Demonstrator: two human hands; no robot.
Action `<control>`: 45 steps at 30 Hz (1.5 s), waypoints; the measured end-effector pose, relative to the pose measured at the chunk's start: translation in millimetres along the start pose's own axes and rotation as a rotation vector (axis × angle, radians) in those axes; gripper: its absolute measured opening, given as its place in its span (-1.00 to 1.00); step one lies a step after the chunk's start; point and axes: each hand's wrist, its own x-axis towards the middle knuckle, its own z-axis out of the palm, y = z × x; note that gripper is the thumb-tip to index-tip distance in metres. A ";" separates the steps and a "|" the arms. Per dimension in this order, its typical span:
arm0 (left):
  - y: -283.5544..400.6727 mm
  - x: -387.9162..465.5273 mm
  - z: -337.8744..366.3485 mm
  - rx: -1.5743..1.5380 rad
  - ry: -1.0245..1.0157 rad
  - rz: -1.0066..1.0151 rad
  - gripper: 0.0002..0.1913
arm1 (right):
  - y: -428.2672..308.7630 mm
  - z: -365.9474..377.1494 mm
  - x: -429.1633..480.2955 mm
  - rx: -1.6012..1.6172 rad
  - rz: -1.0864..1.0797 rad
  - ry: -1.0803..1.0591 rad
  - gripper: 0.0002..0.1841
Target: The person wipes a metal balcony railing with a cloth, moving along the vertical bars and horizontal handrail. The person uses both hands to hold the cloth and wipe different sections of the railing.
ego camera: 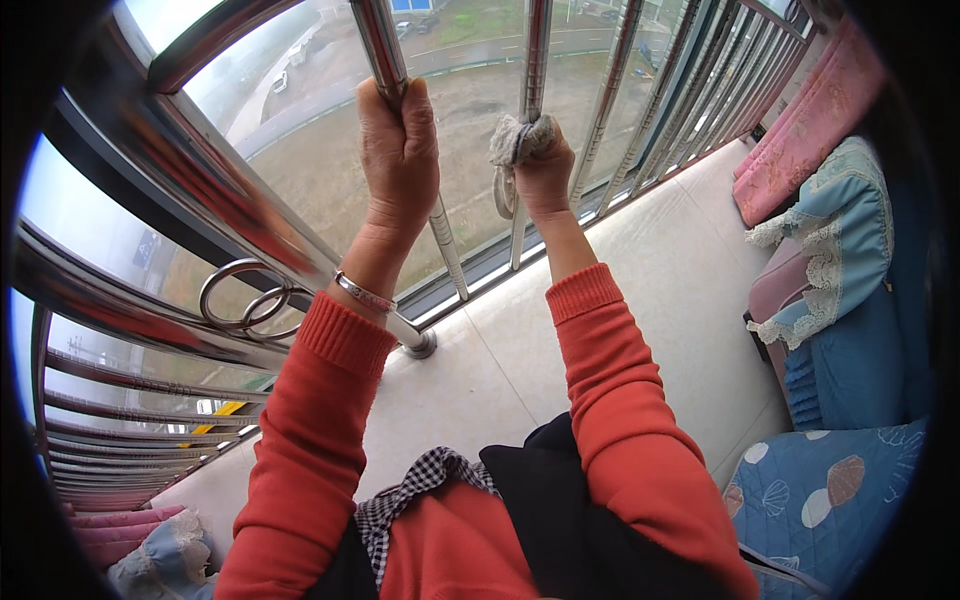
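Note:
My left hand point(400, 154) is closed around an upright stainless-steel baluster point(381, 46) of a window guard railing, its thumb up along the bar. A silver bracelet point(364, 292) sits on that wrist. To the right, my right hand point(546, 176) holds a grey fluffy cloth point(517, 142) wrapped around the neighbouring baluster point(535, 64). One end of the cloth hangs down beside the bar, and my fingers are partly hidden behind it. Both bars run down to the dark window track point(495, 259) at the floor.
A thick steel corner post point(240, 180) with decorative rings point(247, 300) stands at left. Light floor tiles point(465, 375) lie below. At right are a pink curtain point(814, 135), a lace-trimmed blue cover point(847, 225) and a quilted blue pad point(832, 487). Outside, a road passes far below.

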 end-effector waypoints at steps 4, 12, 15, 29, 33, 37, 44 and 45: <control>0.5 0.6 -1.0 0.092 0.018 0.030 -0.79 | 3.8 -8.4 0.0 -0.218 -0.038 -0.040 -0.87; 4.9 -1.8 -0.6 -0.029 0.028 -0.035 -0.80 | -76.1 30.4 95.7 0.044 -0.040 -0.086 -0.89; 8.2 -2.0 2.3 -0.030 0.041 -0.036 -0.80 | -36.3 10.9 59.3 -0.244 -0.272 -0.043 -0.81; -10.3 -45.0 4.8 0.045 0.029 -0.155 -0.76 | 20.8 -23.1 -25.2 -0.032 0.125 -0.036 -0.78; -38.8 -119.9 3.6 0.164 0.001 -0.658 -0.79 | 60.7 -41.4 -49.2 -0.203 0.001 -0.103 -0.71; -67.2 -139.4 -5.9 0.030 -0.069 -0.518 -0.82 | 137.5 -77.4 -117.2 -0.137 0.476 -0.141 -0.79; -66.6 -133.3 -5.6 0.059 -0.092 -0.427 -0.82 | 168.8 -89.0 -155.6 0.178 0.800 0.108 -0.78; -67.4 -133.3 -5.3 0.050 -0.094 -0.395 -0.81 | 159.6 -83.7 -148.4 0.071 0.799 0.110 -0.79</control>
